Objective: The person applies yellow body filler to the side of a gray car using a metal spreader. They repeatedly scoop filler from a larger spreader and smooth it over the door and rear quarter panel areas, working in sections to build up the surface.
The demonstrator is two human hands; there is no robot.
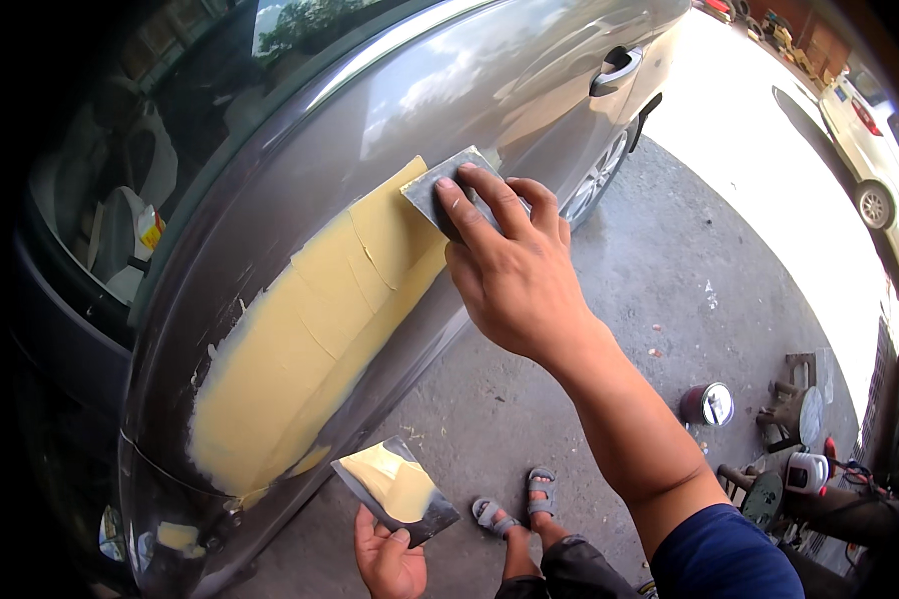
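Note:
My right hand point(514, 240) grips a flat grey putty spreader point(432, 196), its fingers pressed on the blade. The spreader lies against the grey car door point(449, 90) at the upper end of a long patch of yellow body filler point(310, 309). Fine ridges run across the filler, and its borders are uneven. Lower down, my left hand point(390, 559) holds a dark square putty board point(425, 519) from below, thumb on its edge. A mound of yellow filler point(390, 481) sits on that board, apart from the door.
A door handle point(615, 72) and a wheel point(601, 175) lie farther along the car. On the concrete floor point(659, 290) stand a tin can point(707, 404) and a small stool point(794, 411). Assorted tools clutter the lower right. A white car point(884, 170) is parked beyond.

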